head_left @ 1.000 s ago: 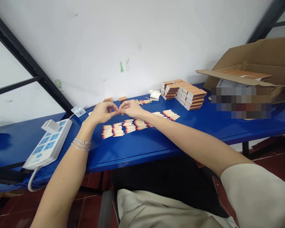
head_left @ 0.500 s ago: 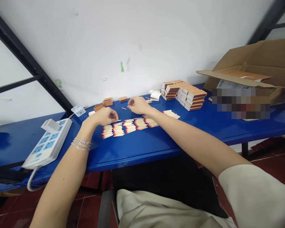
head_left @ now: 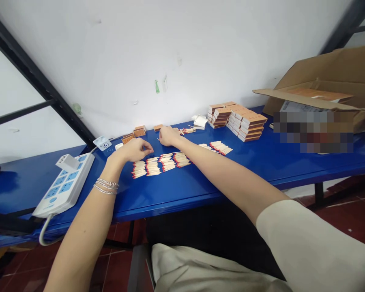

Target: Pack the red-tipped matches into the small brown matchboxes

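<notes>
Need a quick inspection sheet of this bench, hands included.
Surface: blue painted table.
Work items: red-tipped wooden matches in rows; stacked orange-and-white matchboxes to the right.
Clutter: white paper scraps; open cardboard box, partly blurred.
Hands: left hand above the rows; right hand near loose matches; grip unclear on both.
Cables: white power strip, its white cable looping over the table edge.
Surroundings: white wall, black metal frame, red tile floor.
</notes>
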Demonstrator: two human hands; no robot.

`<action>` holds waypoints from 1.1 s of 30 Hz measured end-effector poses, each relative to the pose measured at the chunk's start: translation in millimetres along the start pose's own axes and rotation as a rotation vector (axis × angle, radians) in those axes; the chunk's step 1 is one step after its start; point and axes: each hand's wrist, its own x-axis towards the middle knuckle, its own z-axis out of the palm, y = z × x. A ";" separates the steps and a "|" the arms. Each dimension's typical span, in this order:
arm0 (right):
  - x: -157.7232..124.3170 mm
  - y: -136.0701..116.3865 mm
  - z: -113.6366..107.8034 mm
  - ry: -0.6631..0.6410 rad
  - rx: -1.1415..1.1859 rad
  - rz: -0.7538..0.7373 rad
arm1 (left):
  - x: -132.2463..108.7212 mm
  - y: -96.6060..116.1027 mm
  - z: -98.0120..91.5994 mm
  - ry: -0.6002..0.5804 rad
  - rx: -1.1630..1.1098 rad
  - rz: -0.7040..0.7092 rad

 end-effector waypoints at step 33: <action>-44.6 25.3 -11.9 -0.027 0.138 -0.257 | 0.8 -3.5 1.7 -0.024 0.021 -0.043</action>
